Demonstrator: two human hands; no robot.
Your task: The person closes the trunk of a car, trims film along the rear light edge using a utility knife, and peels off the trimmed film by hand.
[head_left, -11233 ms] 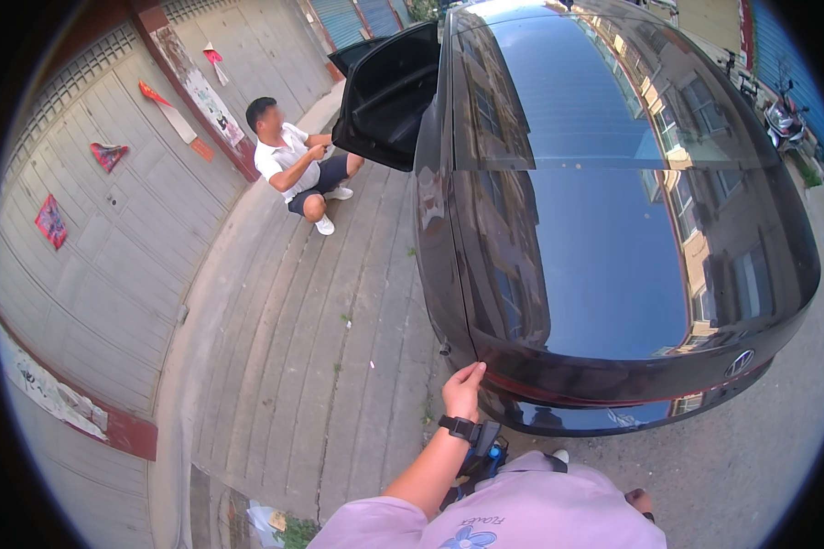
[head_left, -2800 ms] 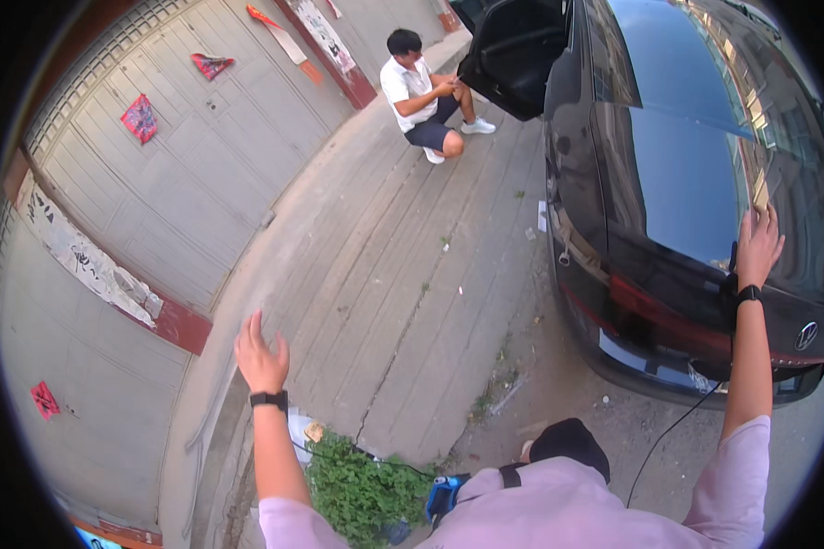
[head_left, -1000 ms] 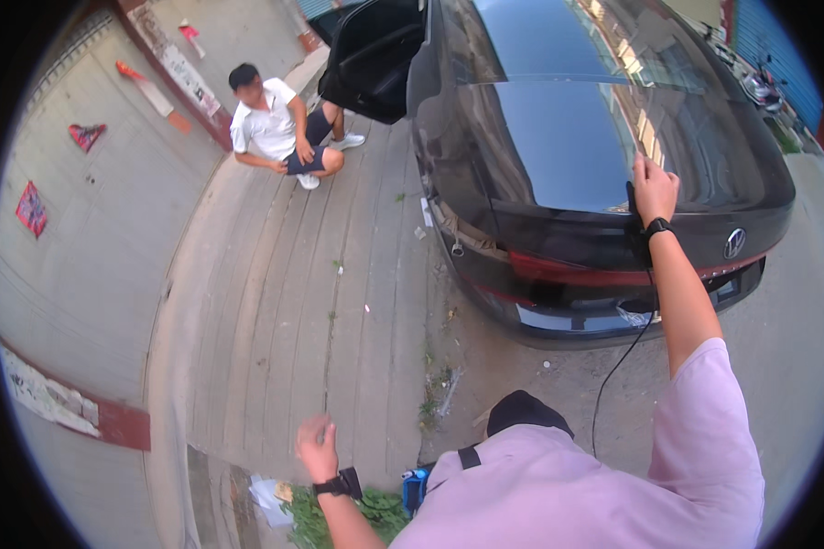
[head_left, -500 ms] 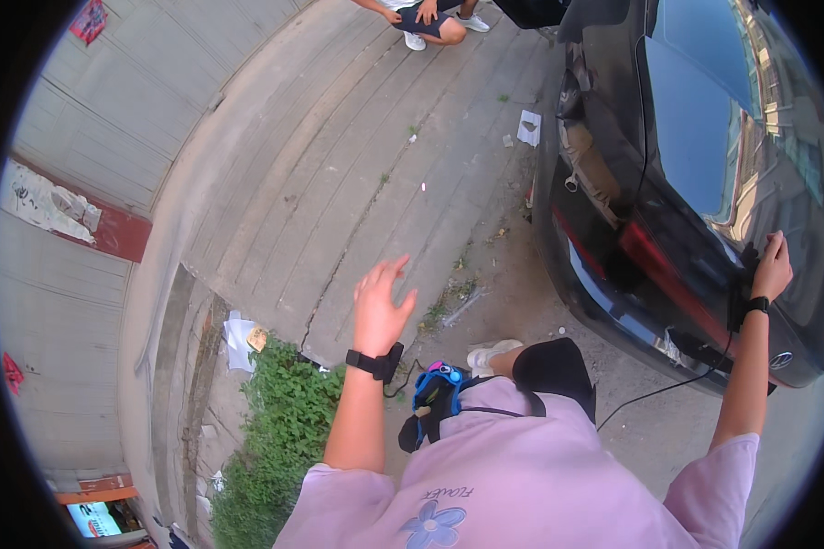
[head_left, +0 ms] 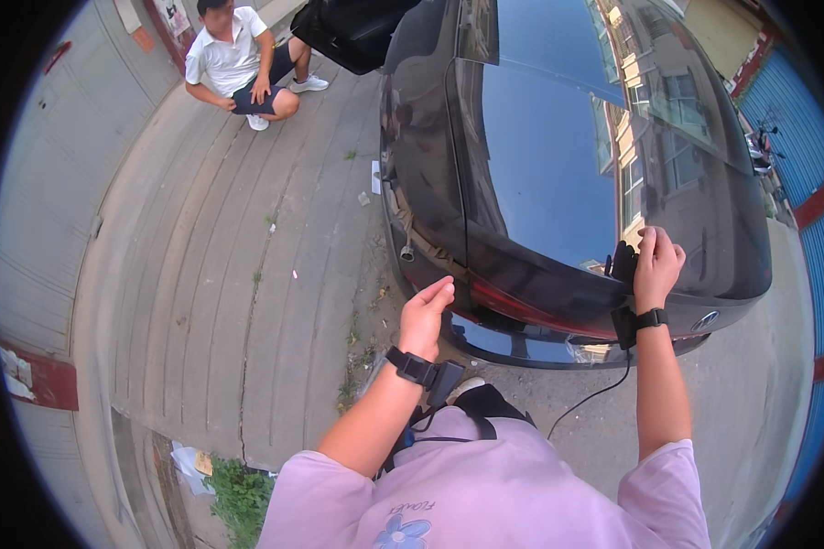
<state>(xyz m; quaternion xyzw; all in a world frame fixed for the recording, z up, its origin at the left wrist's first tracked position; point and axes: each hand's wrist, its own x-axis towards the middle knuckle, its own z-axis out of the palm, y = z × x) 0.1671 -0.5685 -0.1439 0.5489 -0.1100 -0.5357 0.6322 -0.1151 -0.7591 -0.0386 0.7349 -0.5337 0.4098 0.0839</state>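
Observation:
A dark glossy car (head_left: 540, 174) stands before me, its side door (head_left: 339, 41) open. My left hand (head_left: 428, 306) is in front of the left red tail light (head_left: 499, 297), fingertips pressed together; whether they hold something small I cannot make out. My right hand (head_left: 659, 261) is at the boot lid near its rear edge, fingers loosely bent and slightly apart, holding nothing I can see. Black bands with small boxes are on both wrists, and a thin cable hangs below the right one.
A person in white shirt and dark shorts (head_left: 233, 55) squats beside the open door. Grey doors (head_left: 55, 201) line the left side of the ridged concrete slope (head_left: 211, 302). Green weeds (head_left: 238, 499) grow at lower left. A scooter (head_left: 762, 151) stands by blue shutters at right.
Since half a second ago my left hand has risen toward the car and its spread fingers have closed together. The view has swung right. My right hand stays at the boot lid.

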